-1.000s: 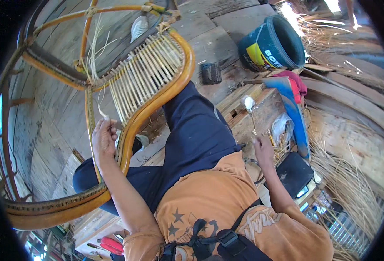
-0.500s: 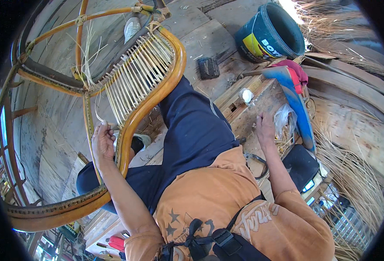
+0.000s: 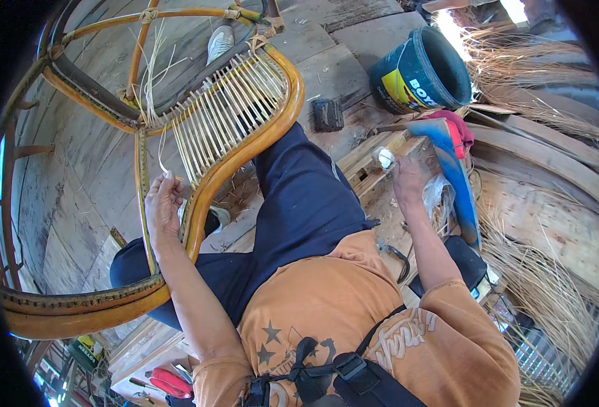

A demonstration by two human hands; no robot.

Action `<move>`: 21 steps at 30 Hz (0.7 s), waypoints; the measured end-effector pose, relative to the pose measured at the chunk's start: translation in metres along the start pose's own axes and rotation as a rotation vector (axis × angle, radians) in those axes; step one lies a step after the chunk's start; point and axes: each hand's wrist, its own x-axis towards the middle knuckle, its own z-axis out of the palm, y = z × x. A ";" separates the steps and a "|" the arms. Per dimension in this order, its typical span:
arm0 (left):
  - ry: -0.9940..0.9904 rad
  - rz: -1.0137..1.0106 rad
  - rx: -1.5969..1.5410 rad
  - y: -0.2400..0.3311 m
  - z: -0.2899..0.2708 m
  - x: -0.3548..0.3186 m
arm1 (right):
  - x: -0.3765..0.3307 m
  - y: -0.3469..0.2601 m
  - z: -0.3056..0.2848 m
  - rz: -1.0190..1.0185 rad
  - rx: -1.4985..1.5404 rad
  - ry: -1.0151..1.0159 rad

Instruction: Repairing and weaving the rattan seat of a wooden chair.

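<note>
Plank floor [image 3: 75, 224] below; rattan frame [image 3: 245, 160] over left leg, likely for easy reach; left hand [image 3: 162, 203] pinching pale strand [image 3: 166, 169], presumably for control; right hand [image 3: 409, 182] beside white lump [image 3: 383, 158], grip unclear

Round teal plastic bucket [image 3: 413, 73] stands right of the curved orange-brown rattan frame [image 3: 262, 146], beyond the long brown wooden bench [image 3: 364, 154], on grey planks [image 3: 313, 64]

Grey plank floor [image 3: 75, 183] spreads left of the left fingers [image 3: 169, 187]; bright light [image 3: 450, 32] glares beyond the right fingers [image 3: 402, 167].
</note>
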 end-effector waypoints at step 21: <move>-0.036 -0.017 -0.077 -0.002 -0.021 0.000 | -0.003 0.005 -0.019 0.645 0.944 -0.305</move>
